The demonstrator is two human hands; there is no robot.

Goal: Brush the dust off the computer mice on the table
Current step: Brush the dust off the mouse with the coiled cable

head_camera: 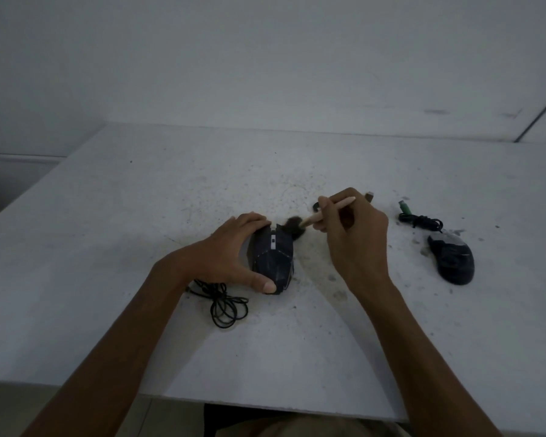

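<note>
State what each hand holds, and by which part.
Left hand grips the mouse by its sides; right hand holds the brush by its handle.

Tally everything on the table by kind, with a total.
Computer mice: 2, one under the left hand at, one at the right
Brushes: 1, in the right hand
Small unclear items behind the hand: 2
Total: 5

Dusty white table [108, 216]: dark wired mouse [273, 258] centre, coiled black cable [226, 302] at its near left; second grey-black mouse [453, 258] far right, bundled cable [420, 220] behind it.
</note>
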